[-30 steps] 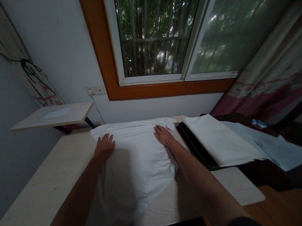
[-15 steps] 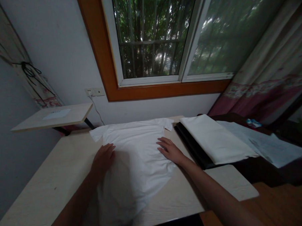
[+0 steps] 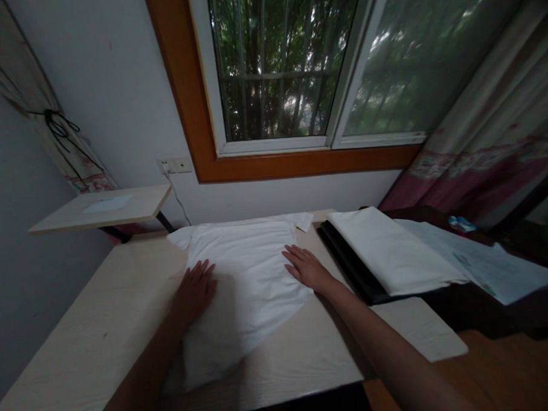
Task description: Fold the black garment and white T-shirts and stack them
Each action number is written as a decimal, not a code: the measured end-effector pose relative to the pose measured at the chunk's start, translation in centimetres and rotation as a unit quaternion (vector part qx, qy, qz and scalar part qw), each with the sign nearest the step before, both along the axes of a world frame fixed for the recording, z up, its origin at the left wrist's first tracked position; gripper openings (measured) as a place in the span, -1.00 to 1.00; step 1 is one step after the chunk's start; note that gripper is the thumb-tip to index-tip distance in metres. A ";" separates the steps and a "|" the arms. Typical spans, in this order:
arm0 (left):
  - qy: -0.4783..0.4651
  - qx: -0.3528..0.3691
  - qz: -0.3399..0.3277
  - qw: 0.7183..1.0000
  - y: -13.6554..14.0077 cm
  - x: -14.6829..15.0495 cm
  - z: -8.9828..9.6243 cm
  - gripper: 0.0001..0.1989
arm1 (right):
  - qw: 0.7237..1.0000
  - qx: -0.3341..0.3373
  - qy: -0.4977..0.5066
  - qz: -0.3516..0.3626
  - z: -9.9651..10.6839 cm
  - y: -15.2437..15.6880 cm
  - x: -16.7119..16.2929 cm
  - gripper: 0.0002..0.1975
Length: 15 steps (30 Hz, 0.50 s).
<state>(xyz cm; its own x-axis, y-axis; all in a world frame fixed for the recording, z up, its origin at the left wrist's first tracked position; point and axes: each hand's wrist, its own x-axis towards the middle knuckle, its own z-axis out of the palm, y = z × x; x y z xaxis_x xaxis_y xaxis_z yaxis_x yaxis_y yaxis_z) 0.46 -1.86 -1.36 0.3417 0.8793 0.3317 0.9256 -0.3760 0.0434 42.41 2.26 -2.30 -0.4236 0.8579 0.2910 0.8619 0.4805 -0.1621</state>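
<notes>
A white T-shirt (image 3: pixel 250 285) lies spread on the pale wooden table (image 3: pixel 80 335), its short sleeves at the far end near the wall. Soft wrinkles run across the cloth, and its near hem slants over the tabletop. Flat on the shirt's left side rests my left hand (image 3: pixel 196 290), fingers spread. My right hand (image 3: pixel 307 267) presses on the right side edge with its fingers stretched out. Neither hand grips anything. A shadow covers the left part of the shirt.
Right of the shirt, a folded white cloth (image 3: pixel 389 252) lies on a black flat item (image 3: pixel 349 263), with a pale sheet (image 3: pixel 480 257) beyond. A small raised shelf (image 3: pixel 142 205) stands at the back left. Behind are a wall socket (image 3: pixel 175 166) and a window (image 3: pixel 286 71).
The shirt's near hem has drawn back from the table's front edge, baring more tabletop. My left hand has shifted slightly right and its fingers lie flatter. My right hand is almost unmoved.
</notes>
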 end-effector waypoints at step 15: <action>-0.078 0.013 -0.052 0.996 0.2 1.4 2.4 -0.71 | 0.975 -0.035 0.220 0.025 0.3 3.9 0.3 -0.63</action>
